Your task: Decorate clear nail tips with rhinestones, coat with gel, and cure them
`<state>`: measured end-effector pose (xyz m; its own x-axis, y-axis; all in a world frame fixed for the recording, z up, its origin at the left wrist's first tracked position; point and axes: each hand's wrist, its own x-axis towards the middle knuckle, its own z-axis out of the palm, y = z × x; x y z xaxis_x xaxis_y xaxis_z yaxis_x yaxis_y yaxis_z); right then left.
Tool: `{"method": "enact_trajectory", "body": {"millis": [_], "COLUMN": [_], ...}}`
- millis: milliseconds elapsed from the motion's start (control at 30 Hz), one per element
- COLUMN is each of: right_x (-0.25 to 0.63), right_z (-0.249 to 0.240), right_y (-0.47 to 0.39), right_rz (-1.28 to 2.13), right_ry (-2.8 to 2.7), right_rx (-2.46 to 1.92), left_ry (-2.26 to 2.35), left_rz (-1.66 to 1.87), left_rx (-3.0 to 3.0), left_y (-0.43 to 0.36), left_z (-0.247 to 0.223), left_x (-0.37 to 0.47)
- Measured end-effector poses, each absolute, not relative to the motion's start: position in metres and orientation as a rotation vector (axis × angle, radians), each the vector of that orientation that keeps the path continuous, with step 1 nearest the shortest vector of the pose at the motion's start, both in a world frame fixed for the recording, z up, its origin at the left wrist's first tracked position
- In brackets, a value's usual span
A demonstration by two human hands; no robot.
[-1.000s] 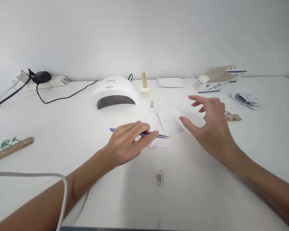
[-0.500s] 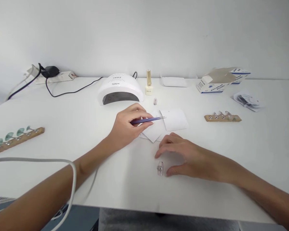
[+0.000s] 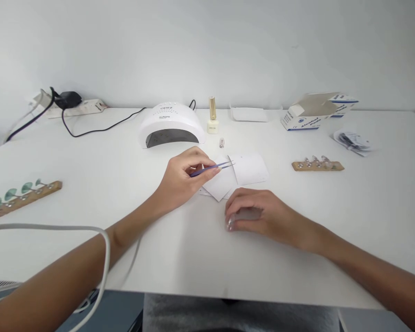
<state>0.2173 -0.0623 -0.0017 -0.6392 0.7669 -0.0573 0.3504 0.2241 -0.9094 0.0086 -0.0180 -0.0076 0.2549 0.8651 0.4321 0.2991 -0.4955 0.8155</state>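
Note:
My left hand (image 3: 183,177) is closed round a pair of purple tweezers (image 3: 210,168), whose silver tips stand slightly apart over the white paper squares (image 3: 251,168). Nearer the table's front edge, my right hand (image 3: 259,210) pinches a small clear press-on nail (image 3: 230,223) with a silvery patch between thumb and fingers. The fingers partly cover it. Another small clear nail (image 3: 222,143) lies beyond the papers, in front of a cream polish bottle (image 3: 212,125) with a gold cap.
A white nail lamp (image 3: 173,121) stands at the back. To the right are a wooden strip with clear nails (image 3: 318,166), an alcohol pad box (image 3: 302,119) and some packets (image 3: 352,141). Green nails on a wooden strip (image 3: 24,199) lie left. A pale cable (image 3: 107,249) crosses my left forearm.
My right thumb and fingers have closed on the clear nail and raised it slightly toward the papers. The tweezers have tilted up a little and their tips have spread.

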Motion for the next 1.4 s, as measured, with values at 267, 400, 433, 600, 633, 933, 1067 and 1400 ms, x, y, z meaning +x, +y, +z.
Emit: {"method": "enact_trajectory", "body": {"millis": [267,400,433,600,633,933,1067,1400], "right_x": [0.238,0.239,0.239,0.237,0.237,0.237,0.237,0.236], "right_z": [-0.008,-0.014,-0.015,-0.016,-0.016,-0.019,-0.018,-0.018], "right_y": [-0.033,-0.029,-0.03,-0.031,-0.031,-0.031,-0.032,-0.034], "right_rz": [1.144,1.083,1.066,0.986,0.977,0.925,0.916,0.852], "right_ry": [-1.815,-1.776,-1.787,-1.836,-1.844,-1.888,-1.908,-1.949], "right_rx": [-1.271,-1.261,-1.259,-1.27,-1.275,-1.261,-1.266,-1.235], "left_ry": [1.11,1.137,1.132,1.135,1.139,1.146,1.156,1.179], "left_rz": [1.016,0.913,0.893,0.85,0.852,0.868,0.861,0.83], "left_rx": [1.947,1.97,1.976,2.002,2.002,2.008,2.005,2.004], "left_y": [-0.021,-0.025,-0.026,-0.027,-0.027,-0.028,-0.028,-0.028], "left_z": [-0.01,-0.014,-0.015,-0.016,-0.016,-0.016,-0.017,-0.016], "left_x": [0.012,0.015,0.016,0.018,0.018,0.019,0.019,0.019]}}
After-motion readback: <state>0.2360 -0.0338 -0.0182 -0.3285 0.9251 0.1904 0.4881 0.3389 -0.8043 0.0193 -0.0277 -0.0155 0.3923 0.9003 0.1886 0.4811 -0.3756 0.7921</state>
